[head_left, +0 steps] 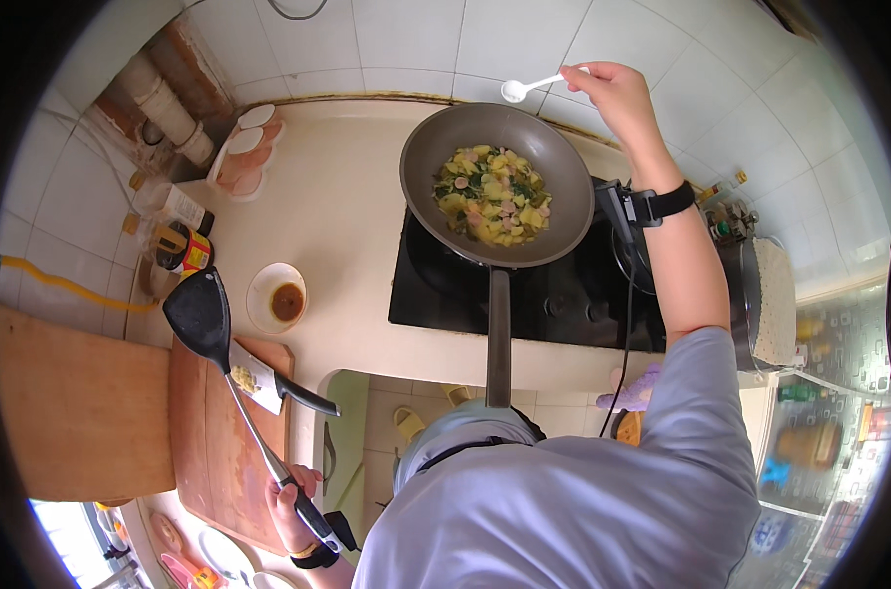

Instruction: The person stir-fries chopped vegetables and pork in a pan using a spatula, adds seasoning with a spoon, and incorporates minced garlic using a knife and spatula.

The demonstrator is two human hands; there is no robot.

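Note:
My right hand [607,93] pinches the handle of a small white spoon [515,91], held just beyond the far rim of a grey frying pan [421,177]. Whether the spoon's bowl holds anything is too small to tell. Chopped yellow, green and pink food [495,196] lies in the pan, which sits on a black cooktop [436,304] with its handle toward me. At the lower left, my left hand [293,506] is closed round the handle of a black-headed spatula [198,312]. The spatula head is raised over the counter's left side, away from the pan.
A bowl [259,285] with brown sauce stands left of the cooktop. A cleaver [259,383] with pale minced bits on its blade lies on the wooden cutting board [225,452]. Bottles and a jar [183,245] line the left wall. A cable hangs from my right wrist.

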